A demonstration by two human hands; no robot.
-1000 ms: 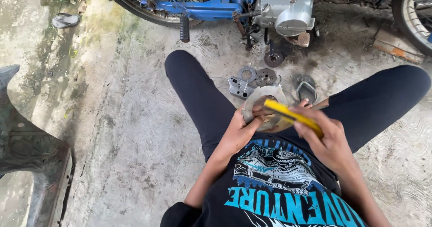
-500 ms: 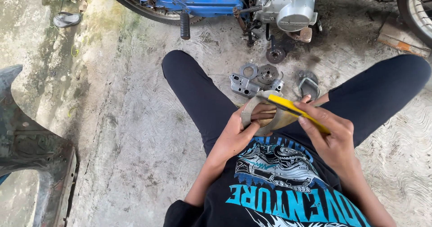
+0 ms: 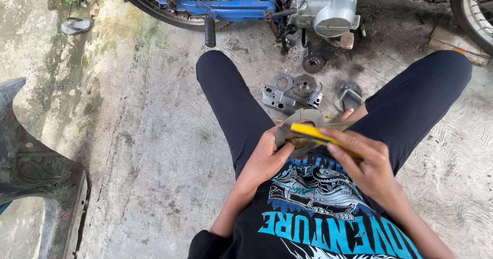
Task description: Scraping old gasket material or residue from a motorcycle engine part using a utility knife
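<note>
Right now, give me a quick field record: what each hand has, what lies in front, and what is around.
left hand: grips the round grey metal part by its edge
right hand: holds the yellow tool across that part
loose metal parts: on the concrete floor between the legs
blue motorcycle: ahead, engine exposed
dark body panel: at the left edge

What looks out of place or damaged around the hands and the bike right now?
Engine parts lie loose on the bare concrete floor between the legs, below the blue motorcycle. A lone sandal lies far left. The left hand grips a round metal plate; the right hand holds a yellow tool against it. No damage shows.
</note>
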